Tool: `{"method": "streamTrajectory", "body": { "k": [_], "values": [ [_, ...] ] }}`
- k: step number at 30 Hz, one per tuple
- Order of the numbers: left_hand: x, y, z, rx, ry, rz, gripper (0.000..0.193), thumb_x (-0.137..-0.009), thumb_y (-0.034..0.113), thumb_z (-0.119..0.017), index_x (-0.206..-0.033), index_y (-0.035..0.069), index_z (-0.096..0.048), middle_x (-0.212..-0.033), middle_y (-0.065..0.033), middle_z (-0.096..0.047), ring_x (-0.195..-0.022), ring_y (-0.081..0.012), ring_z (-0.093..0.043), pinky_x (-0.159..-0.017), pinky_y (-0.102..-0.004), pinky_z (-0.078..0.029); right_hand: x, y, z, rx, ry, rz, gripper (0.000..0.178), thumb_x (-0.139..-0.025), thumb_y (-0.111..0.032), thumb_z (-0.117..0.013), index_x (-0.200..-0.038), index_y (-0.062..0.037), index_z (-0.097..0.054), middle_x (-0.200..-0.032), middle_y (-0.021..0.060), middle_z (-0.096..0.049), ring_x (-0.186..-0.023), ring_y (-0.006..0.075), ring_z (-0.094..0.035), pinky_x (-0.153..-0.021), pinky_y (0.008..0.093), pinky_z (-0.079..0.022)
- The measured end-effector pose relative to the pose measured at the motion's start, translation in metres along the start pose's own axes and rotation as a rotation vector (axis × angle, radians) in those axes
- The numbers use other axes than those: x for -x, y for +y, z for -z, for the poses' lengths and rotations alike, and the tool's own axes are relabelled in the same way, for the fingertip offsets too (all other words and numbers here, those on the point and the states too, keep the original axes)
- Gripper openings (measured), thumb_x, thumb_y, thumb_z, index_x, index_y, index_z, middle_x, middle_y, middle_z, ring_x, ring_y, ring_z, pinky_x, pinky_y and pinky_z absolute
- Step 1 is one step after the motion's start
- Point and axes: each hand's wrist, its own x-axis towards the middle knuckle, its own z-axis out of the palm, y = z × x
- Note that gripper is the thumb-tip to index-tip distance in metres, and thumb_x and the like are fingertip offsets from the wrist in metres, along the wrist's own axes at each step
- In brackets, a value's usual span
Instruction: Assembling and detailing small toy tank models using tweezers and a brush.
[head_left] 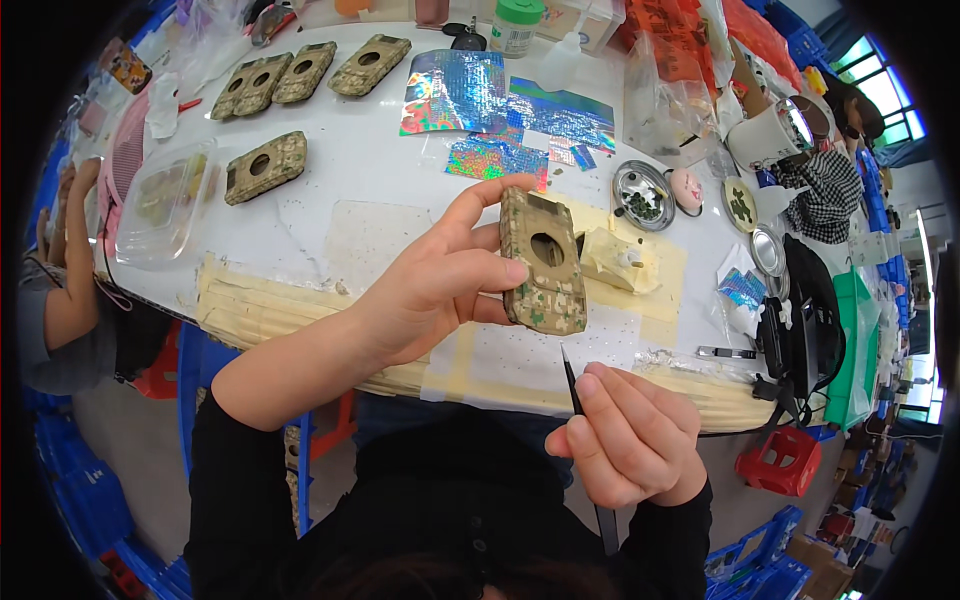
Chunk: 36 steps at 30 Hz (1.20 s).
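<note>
My left hand [425, 280] holds up a camouflage-patterned model tank hull [560, 297], thumb on its near side and fingers round the far side. A round hole opens in the hull's top, and a dark rectangular patch lies near its upper end. Just below it, my right hand [635, 435] grips black tweezers [572, 380]. Their tip points up toward the hull's lower edge, a short gap away. Whether the tip pinches anything is too small to tell. Beneath both hands lies a white sheet [480, 365] scattered with tiny specks.
More camouflage hulls [266, 168] sit at the table's far left. Shiny holographic sheets [455, 90] lie beyond my hands. To the right are a round tin of small dark green bits [643, 195], a tape-wrapped block [620, 260] and a black bag [812, 320]. Another person's arm [75, 260] rests at left.
</note>
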Motion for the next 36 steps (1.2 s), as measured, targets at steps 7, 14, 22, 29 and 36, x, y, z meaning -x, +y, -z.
{"method": "streamTrajectory", "body": {
  "k": [7,14,22,29,36],
  "values": [
    [-0.001,-0.002,0.004,0.051,-0.037,0.013,0.071,-0.085,0.017,-0.054,-0.145,0.012,-0.017,-0.131,-0.0141,-0.046,-0.115,-0.0220,-0.055,-0.090,-0.0364,-0.051,-0.004,0.014,0.002,-0.564,0.134,-0.617,0.025,-0.079,-0.011,-0.074,-0.093,0.0006,-0.057,-0.088,0.0179,-0.068,-0.072,0.0277,-0.068,-0.059,0.0299,-0.054],
    [-0.003,-0.004,0.007,0.136,-0.044,0.034,0.061,-0.091,0.019,-0.050,-0.143,0.013,-0.020,-0.134,-0.0141,-0.043,-0.117,-0.0247,-0.053,-0.097,-0.0409,-0.048,-0.018,0.026,-0.013,-0.816,0.212,-0.938,0.011,-0.084,-0.001,-0.067,-0.092,0.0034,-0.060,-0.092,0.0138,-0.065,-0.084,0.0190,-0.063,-0.076,0.0287,-0.048],
    [-0.002,-0.004,0.007,0.152,-0.038,0.038,0.059,-0.091,0.020,-0.050,-0.142,0.013,-0.022,-0.132,-0.0126,-0.046,-0.117,-0.0237,-0.054,-0.096,-0.0390,-0.049,-0.017,0.030,-0.016,-0.810,0.176,-0.961,0.010,-0.085,-0.004,-0.066,-0.091,0.0024,-0.062,-0.090,0.0100,-0.064,-0.081,0.0156,-0.059,-0.074,0.0263,-0.046],
    [-0.002,-0.004,0.008,0.155,-0.035,0.037,0.059,-0.091,0.020,-0.049,-0.142,0.013,-0.022,-0.131,-0.0122,-0.046,-0.116,-0.0234,-0.055,-0.096,-0.0389,-0.049,-0.015,0.031,-0.018,-0.791,0.156,-0.960,0.010,-0.085,-0.003,-0.066,-0.091,0.0023,-0.062,-0.091,0.0105,-0.064,-0.082,0.0154,-0.059,-0.074,0.0262,-0.046],
    [-0.002,-0.004,0.008,0.153,-0.030,0.041,0.059,-0.091,0.019,-0.049,-0.143,0.013,-0.022,-0.132,-0.0132,-0.046,-0.116,-0.0242,-0.055,-0.095,-0.0388,-0.049,-0.015,0.030,-0.018,-0.796,0.172,-0.955,0.010,-0.084,-0.002,-0.067,-0.091,0.0027,-0.062,-0.091,0.0108,-0.064,-0.083,0.0158,-0.059,-0.074,0.0266,-0.046]
  ]
}}
